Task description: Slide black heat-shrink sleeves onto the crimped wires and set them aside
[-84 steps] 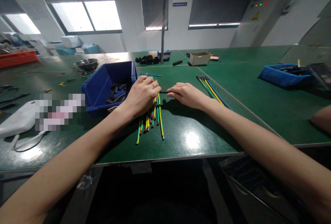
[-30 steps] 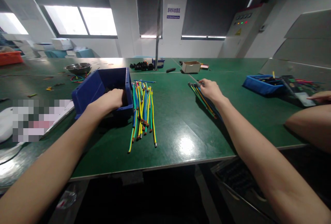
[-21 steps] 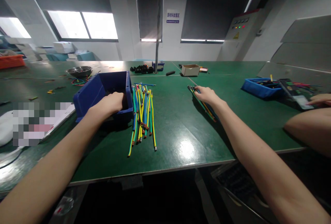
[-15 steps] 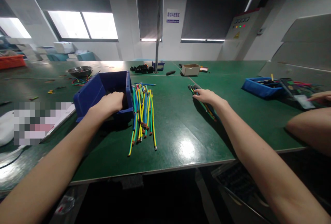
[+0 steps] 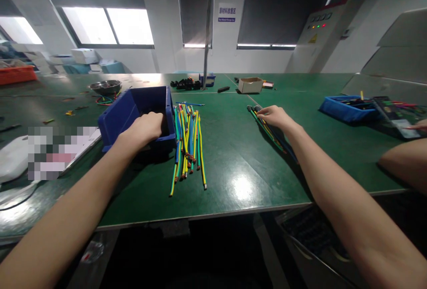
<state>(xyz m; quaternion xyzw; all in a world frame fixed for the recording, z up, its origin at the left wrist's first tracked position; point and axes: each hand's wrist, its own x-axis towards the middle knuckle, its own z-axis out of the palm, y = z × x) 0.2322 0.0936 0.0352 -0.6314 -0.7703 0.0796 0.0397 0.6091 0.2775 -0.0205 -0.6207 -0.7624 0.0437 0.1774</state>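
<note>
My left hand (image 5: 148, 128) reaches into a dark blue plastic bin (image 5: 115, 118), its fingers hidden behind the bin's wall. Right of the bin lies a loose bundle of cut wires (image 5: 188, 140), yellow-green and blue, with bare copper or metal-tipped ends. My right hand (image 5: 275, 116) is at a smaller group of wires (image 5: 271, 135) with black pieces on their far ends. Its fingertips are pinched together close to those black ends, seemingly on a blue wire (image 5: 292, 152) that runs back under the hand.
A metal bowl (image 5: 105, 86), black parts (image 5: 185, 84) and a small cardboard box (image 5: 250, 85) stand farther back. On the right is a blue tray (image 5: 347, 110), near another person's arm (image 5: 405, 160). A white device (image 5: 13, 158) lies at left.
The view has shifted slightly. My right hand has lifted a little off the small wire group and its fingers have drawn together. My left hand stays in the bin.
</note>
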